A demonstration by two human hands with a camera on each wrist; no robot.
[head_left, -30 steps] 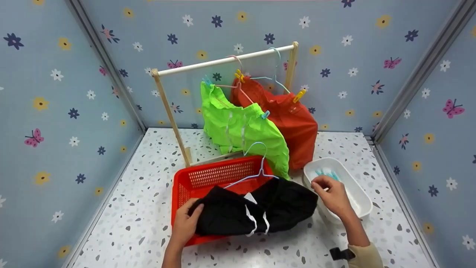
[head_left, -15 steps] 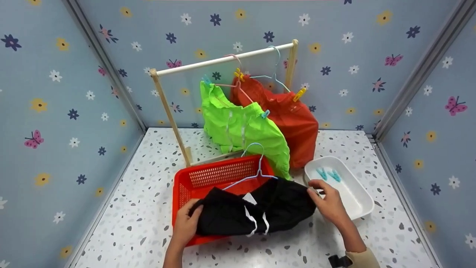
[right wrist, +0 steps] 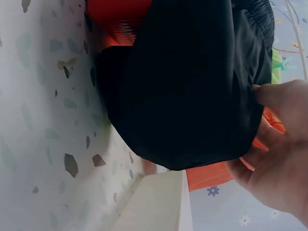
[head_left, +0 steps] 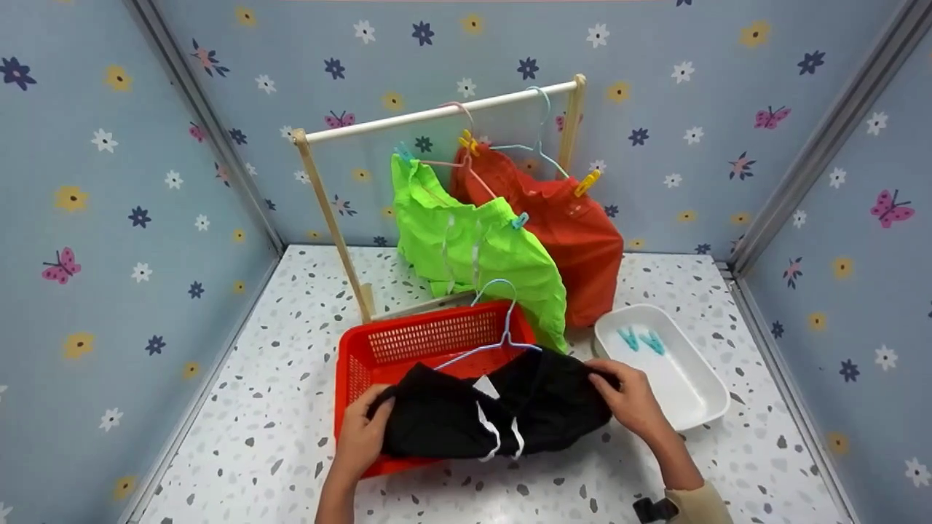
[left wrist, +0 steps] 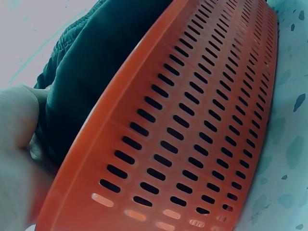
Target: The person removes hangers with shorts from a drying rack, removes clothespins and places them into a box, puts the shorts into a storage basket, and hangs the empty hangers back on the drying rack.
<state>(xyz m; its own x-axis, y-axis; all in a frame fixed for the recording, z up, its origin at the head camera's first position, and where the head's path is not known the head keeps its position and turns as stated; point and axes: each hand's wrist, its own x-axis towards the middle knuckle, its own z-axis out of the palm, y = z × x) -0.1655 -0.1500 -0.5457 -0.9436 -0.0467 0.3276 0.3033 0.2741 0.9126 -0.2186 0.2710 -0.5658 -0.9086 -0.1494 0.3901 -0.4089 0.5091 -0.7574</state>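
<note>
A pair of black shorts (head_left: 561,404) with white drawstrings lies spread over the front of the red basket (head_left: 437,329). The lower bar of a light blue hanger (head_left: 507,320) runs into its waistband, the hook standing up. My left hand (head_left: 362,433) grips the left side of the shorts, thumb in front. At the opposite side, my right hand (head_left: 632,399) pinches the cloth between thumb and fingers. The right wrist view shows that thumb pressed on the black fabric (right wrist: 192,96), fingers behind it. In the left wrist view the basket wall (left wrist: 183,125) covers much of the shorts.
Behind the basket stands a rack with a white rail (head_left: 408,122). Green shorts (head_left: 473,247) and red shorts (head_left: 582,255) hang there on hangers with clothespins. A white tray (head_left: 703,389) at the right holds two teal clothespins (head_left: 641,340).
My right hand has moved left from over the white tray to the right side of the black shorts and taken hold of it. The left hand keeps its grip.
</note>
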